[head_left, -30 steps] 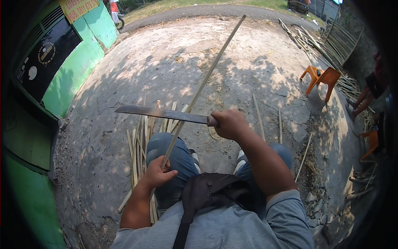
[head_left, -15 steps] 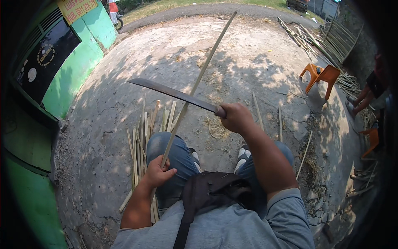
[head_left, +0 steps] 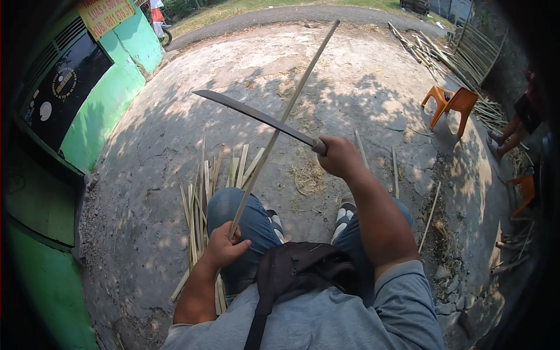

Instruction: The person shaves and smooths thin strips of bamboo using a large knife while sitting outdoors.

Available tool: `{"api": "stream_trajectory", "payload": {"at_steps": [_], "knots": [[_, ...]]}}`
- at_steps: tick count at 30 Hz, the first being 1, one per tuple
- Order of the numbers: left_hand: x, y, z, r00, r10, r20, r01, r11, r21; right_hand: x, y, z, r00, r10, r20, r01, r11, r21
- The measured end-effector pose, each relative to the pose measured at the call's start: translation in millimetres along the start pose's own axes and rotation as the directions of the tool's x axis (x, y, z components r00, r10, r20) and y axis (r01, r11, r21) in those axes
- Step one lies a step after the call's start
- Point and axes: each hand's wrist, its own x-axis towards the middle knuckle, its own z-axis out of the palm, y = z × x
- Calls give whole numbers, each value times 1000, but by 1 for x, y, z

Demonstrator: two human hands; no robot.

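Observation:
My left hand (head_left: 226,245) is closed round the lower part of a long bamboo strip (head_left: 303,86), beside my left knee. The strip slants up and away to the right. In my right hand (head_left: 338,156) is the handle of a machete (head_left: 251,114), whose long dark blade points to the far left. Blade and strip cross about midway along the blade; whether they touch I cannot tell for sure. A bundle of split bamboo strips (head_left: 198,204) lies on the ground by my left leg, partly hidden by my knee and arm.
Single strips (head_left: 428,219) lie to the right of my feet. An orange plastic chair (head_left: 462,105) stands at the right, with a bamboo pile (head_left: 417,52) behind it. Another person's legs (head_left: 508,137) show at the right edge. A green wall (head_left: 87,131) runs along the left.
The machete has moved farther out along the strip and slightly right, its tip raised. My left hand and the strip have barely shifted.

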Motion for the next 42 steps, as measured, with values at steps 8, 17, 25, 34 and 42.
{"api": "stream_trajectory", "payload": {"at_steps": [8,17,25,34,42], "knots": [[1,2,4,1000,-8,-22,8,1000,22,-24,-52,14,904,-315,289,363,923,-130],[-3,0,4,998,21,-55,-18,998,65,4,3,0,997,-33,-77,38,997,66],[1,-1,3,999,-33,-7,33,999,34,-12,-7,-1,995,-96,6,95,991,91],[-2,-1,1,1000,-9,-6,10,999,43,-10,-26,12,929,-340,146,361,921,-148],[2,4,3,999,-33,-6,34,999,37,-5,9,-8,999,32,11,-32,998,56]]}}
